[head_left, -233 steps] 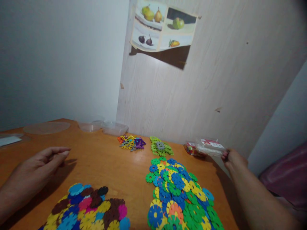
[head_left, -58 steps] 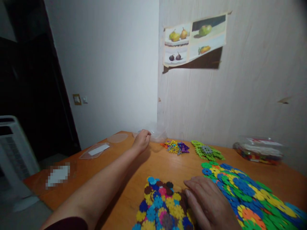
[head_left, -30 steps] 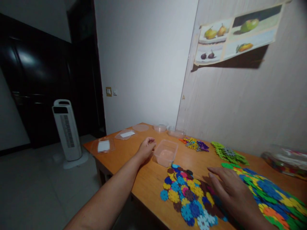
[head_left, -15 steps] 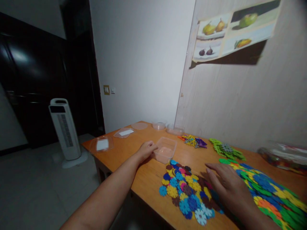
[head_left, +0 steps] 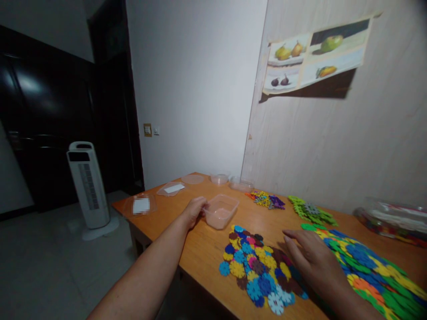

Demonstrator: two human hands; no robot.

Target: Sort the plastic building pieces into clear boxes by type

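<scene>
Clear plastic container (head_left: 220, 211), likely light and thin-walled, is being gripped at its rim by the left hand (head_left: 194, 211) near the surface's (head_left: 200, 249) left edge, while the right hand (head_left: 312, 260) is lying flat and unclenched on the multicoloured snowflake discs (head_left: 258, 266).

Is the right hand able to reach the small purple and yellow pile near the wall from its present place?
Probably yes. The right hand rests on the near mixed pile; bare table lies between it and the purple and yellow pile.

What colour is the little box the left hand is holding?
The box is see-through clear plastic, looking faintly pinkish. The left hand grips its near edge; the head view shows it best.
</scene>
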